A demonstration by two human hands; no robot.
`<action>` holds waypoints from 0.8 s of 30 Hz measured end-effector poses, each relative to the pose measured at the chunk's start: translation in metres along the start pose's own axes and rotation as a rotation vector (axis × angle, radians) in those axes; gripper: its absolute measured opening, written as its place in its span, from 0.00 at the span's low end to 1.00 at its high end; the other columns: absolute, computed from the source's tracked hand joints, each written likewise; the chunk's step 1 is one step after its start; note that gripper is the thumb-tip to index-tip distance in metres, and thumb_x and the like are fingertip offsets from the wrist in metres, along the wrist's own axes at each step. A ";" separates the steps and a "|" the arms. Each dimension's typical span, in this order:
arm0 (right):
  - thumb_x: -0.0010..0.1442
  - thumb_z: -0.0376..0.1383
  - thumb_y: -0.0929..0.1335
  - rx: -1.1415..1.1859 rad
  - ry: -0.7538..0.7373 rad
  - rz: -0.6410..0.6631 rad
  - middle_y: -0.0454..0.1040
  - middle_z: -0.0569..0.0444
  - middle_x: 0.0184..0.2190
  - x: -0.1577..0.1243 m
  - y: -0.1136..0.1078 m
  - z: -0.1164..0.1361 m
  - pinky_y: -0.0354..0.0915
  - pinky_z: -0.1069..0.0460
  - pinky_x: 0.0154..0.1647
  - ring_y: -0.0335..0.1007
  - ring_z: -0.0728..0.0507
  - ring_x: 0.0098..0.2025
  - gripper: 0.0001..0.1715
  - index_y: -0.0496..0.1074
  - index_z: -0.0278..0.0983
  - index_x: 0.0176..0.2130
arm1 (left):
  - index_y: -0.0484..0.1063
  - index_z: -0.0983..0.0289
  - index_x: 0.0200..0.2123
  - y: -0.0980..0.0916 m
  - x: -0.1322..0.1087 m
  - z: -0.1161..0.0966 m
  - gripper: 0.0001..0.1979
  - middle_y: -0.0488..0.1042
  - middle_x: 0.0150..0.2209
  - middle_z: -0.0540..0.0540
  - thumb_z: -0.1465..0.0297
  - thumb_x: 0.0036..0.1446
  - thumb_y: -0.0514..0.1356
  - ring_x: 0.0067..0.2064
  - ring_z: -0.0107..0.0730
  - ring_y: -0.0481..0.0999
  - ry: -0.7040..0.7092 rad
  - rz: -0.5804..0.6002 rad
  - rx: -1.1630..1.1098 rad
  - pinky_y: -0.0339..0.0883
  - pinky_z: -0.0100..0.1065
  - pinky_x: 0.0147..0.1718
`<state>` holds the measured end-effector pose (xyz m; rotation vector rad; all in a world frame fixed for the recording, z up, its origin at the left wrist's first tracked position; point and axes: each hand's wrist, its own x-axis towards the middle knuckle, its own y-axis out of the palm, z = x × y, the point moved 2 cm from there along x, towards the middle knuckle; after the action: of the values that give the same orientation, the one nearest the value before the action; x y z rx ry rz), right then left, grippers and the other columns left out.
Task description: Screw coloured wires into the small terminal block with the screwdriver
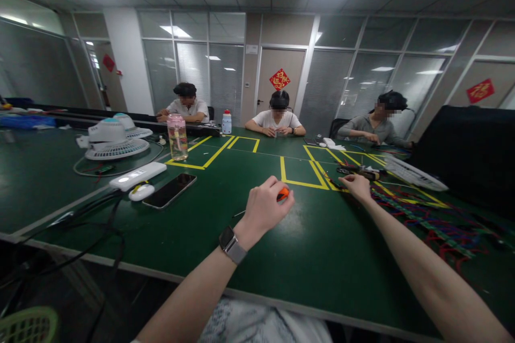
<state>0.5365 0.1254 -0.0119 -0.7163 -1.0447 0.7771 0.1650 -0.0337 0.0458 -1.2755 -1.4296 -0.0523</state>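
My left hand (267,203), with a watch on the wrist, is closed around a screwdriver (283,193) above the middle of the green table. The orange and black handle end shows at the fingers, and a thin dark shaft sticks out on the other side, left of the wrist. Farther right, my right hand (357,187) has its fingertips pinched together close to the tabletop, beside dark and red wires (330,181). What lies between those fingertips is too small to make out. Just beyond this hand are small dark parts (370,173).
A bundle of coloured wires (426,225) spreads at right, near a white keyboard (414,171) and a black monitor (466,166). Left are a phone (171,191), power strip (139,176), pink bottle (177,136) and fans (116,142). Several people sit across the table (225,257).
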 end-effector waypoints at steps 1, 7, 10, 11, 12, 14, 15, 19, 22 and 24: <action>0.55 0.45 0.65 -0.002 -0.012 0.006 0.80 0.47 0.30 -0.001 0.000 0.000 0.63 0.53 0.33 0.75 0.40 0.35 0.19 0.80 0.34 0.33 | 0.73 0.62 0.33 0.000 0.000 0.000 0.12 0.71 0.34 0.53 0.64 0.59 0.52 0.31 0.27 0.73 0.000 0.003 0.000 0.66 0.29 0.32; 0.55 0.44 0.66 -0.068 -0.039 0.034 0.80 0.47 0.30 -0.003 0.002 0.000 0.61 0.52 0.30 0.74 0.40 0.34 0.18 0.80 0.35 0.33 | 0.73 0.62 0.32 0.000 0.000 0.000 0.12 0.71 0.33 0.52 0.64 0.60 0.52 0.30 0.27 0.72 -0.002 0.005 0.008 0.65 0.29 0.30; 0.55 0.44 0.66 -0.107 -0.069 0.045 0.80 0.47 0.31 -0.003 0.004 0.002 0.61 0.52 0.30 0.74 0.40 0.35 0.18 0.80 0.35 0.32 | 0.73 0.62 0.33 0.001 0.000 0.000 0.12 0.71 0.33 0.52 0.64 0.59 0.52 0.30 0.27 0.72 -0.001 0.006 0.010 0.65 0.29 0.30; 0.56 0.44 0.66 -0.119 -0.081 0.047 0.80 0.47 0.31 -0.003 0.005 0.003 0.61 0.52 0.31 0.74 0.40 0.35 0.18 0.80 0.36 0.32 | 0.73 0.62 0.33 0.001 0.000 0.000 0.12 0.71 0.33 0.52 0.64 0.60 0.52 0.30 0.27 0.71 0.000 0.006 0.008 0.65 0.29 0.31; 0.56 0.44 0.65 -0.130 -0.094 0.049 0.80 0.47 0.32 -0.003 0.006 0.004 0.61 0.52 0.31 0.74 0.40 0.35 0.18 0.80 0.36 0.32 | 0.73 0.62 0.33 0.001 0.000 0.000 0.12 0.71 0.33 0.52 0.64 0.60 0.52 0.30 0.27 0.71 0.001 0.007 0.006 0.65 0.29 0.31; 0.57 0.44 0.65 -0.154 -0.117 0.046 0.80 0.46 0.32 -0.003 0.008 0.005 0.61 0.52 0.32 0.73 0.40 0.36 0.18 0.80 0.36 0.32 | 0.73 0.63 0.33 0.001 0.000 0.000 0.12 0.71 0.33 0.52 0.64 0.60 0.52 0.30 0.27 0.71 0.003 0.009 0.006 0.65 0.29 0.30; 0.57 0.44 0.65 -0.165 -0.127 0.043 0.79 0.46 0.33 -0.003 0.009 0.006 0.60 0.52 0.33 0.73 0.40 0.36 0.18 0.80 0.36 0.32 | 0.73 0.63 0.33 0.001 -0.001 0.000 0.12 0.71 0.33 0.52 0.64 0.60 0.52 0.30 0.27 0.71 0.004 0.010 0.007 0.65 0.29 0.30; 0.57 0.42 0.65 -0.194 -0.151 0.036 0.79 0.46 0.34 -0.003 0.013 0.007 0.60 0.52 0.33 0.73 0.40 0.37 0.16 0.79 0.35 0.31 | 0.73 0.63 0.33 0.001 -0.001 0.000 0.12 0.71 0.33 0.52 0.63 0.60 0.52 0.30 0.27 0.71 0.004 0.017 0.009 0.64 0.29 0.30; 0.58 0.42 0.65 -0.191 -0.154 0.035 0.79 0.47 0.32 -0.003 0.015 0.007 0.59 0.52 0.32 0.73 0.41 0.35 0.16 0.79 0.36 0.31 | 0.73 0.63 0.33 0.001 0.000 0.000 0.13 0.71 0.33 0.52 0.63 0.60 0.52 0.30 0.26 0.71 0.007 0.022 0.008 0.64 0.29 0.30; 0.58 0.43 0.65 -0.186 -0.146 0.028 0.79 0.47 0.31 -0.003 0.016 0.006 0.59 0.52 0.31 0.73 0.41 0.35 0.17 0.79 0.36 0.31 | 0.73 0.63 0.33 0.002 0.000 0.000 0.13 0.71 0.33 0.52 0.63 0.60 0.52 0.30 0.27 0.71 0.006 0.020 0.009 0.64 0.29 0.30</action>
<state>0.5265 0.1329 -0.0242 -0.8431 -1.2528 0.7713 0.1662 -0.0332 0.0448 -1.2806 -1.4109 -0.0359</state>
